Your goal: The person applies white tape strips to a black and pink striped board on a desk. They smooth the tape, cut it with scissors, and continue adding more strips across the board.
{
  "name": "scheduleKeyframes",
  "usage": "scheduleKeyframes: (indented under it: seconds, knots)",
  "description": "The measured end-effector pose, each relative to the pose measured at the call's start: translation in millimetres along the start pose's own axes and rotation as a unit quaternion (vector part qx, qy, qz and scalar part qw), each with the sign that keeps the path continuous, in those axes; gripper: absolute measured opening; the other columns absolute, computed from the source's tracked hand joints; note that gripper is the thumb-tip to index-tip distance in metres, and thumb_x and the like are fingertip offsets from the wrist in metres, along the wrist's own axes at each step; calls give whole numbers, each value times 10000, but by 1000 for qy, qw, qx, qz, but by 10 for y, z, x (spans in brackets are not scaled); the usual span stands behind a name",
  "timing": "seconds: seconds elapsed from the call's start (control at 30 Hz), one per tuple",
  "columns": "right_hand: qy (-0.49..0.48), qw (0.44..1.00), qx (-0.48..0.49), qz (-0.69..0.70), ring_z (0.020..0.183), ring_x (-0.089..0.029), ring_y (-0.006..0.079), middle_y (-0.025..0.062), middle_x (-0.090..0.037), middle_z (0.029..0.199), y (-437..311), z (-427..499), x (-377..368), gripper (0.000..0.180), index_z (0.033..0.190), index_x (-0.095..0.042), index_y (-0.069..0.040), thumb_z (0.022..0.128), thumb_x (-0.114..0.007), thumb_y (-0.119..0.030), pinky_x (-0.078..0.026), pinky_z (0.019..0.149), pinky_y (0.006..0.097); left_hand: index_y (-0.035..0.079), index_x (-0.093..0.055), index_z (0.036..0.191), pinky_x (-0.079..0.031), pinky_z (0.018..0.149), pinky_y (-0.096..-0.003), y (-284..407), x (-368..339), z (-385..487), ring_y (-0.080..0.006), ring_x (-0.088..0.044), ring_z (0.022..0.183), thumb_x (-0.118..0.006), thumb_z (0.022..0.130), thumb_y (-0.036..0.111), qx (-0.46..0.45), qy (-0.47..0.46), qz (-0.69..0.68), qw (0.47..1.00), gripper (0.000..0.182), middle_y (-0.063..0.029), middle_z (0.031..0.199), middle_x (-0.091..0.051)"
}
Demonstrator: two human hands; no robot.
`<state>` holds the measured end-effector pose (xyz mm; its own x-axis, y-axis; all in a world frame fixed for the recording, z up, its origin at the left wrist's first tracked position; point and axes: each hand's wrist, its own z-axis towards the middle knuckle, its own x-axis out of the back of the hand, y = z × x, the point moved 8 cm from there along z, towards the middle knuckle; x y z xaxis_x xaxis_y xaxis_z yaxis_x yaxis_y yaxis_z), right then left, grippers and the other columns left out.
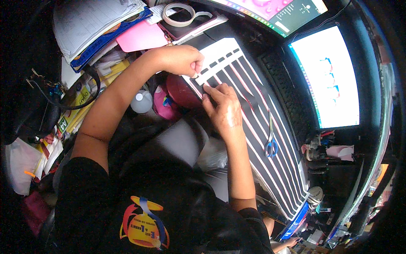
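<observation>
A long sheet with black stripes (279, 171) lies before me, pale and reddish lines between its stripes. A white strip (219, 67) crosses its far end, beside a row of short black pieces (221, 59). My left hand (187, 62) is closed, thumb and fingertips pinching at the near end of this strip; the exact grip is partly hidden. Close by, my right hand (223, 108) rests on the sheet, index fingertip against the strip's end and thumb apart. Scissors with blue handles (271, 147) lie on the stripes, right of my right hand.
A roll of tape (178, 15) lies behind my left hand, near a pink card (142, 36) and stacked papers (92, 28). A laptop (326, 79) and a monitor (279, 12) stand beyond the sheet. Another person's hand (291, 242) shows at lower right.
</observation>
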<state>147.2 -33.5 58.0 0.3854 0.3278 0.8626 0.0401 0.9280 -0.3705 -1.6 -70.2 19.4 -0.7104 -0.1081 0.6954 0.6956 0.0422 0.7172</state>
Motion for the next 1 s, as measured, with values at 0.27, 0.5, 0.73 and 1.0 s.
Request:
scheduleKeyframes:
  seconds: [0.27,0.5,0.73,1.0]
  knots:
    - [-9,994,-75,84,774,-648,349,180,-648,816,206,184,-24,131,880,-708,-6,805,-690,-112,-513,720,421,24,-661,835,-489,641,-306,32,11,1,-171,-587,712,-705,739,79,-7,3,16,1000,120,-84,793,-601]
    - [-26,983,-154,96,729,-670,349,195,-666,755,311,372,-131,155,790,-673,-16,774,-730,-158,-520,689,420,23,-663,821,-493,642,-323,45,18,7,-183,-602,713,-698,740,86,-12,22,33,999,108,-98,770,-611]
    - [-21,986,-143,84,738,-670,363,199,-665,747,271,508,-190,149,785,-655,-18,765,-734,-143,-521,695,431,12,-649,807,-493,625,-330,44,19,-10,-189,-603,683,-696,749,91,4,8,10,1000,109,-101,777,-618]
    - [-30,993,-97,64,770,-654,413,231,-655,771,215,556,-170,109,783,-630,0,748,-694,-80,-518,700,461,16,-625,798,-493,627,-337,21,6,10,-217,-605,692,-704,736,94,7,15,28,999,127,-105,756,-612]
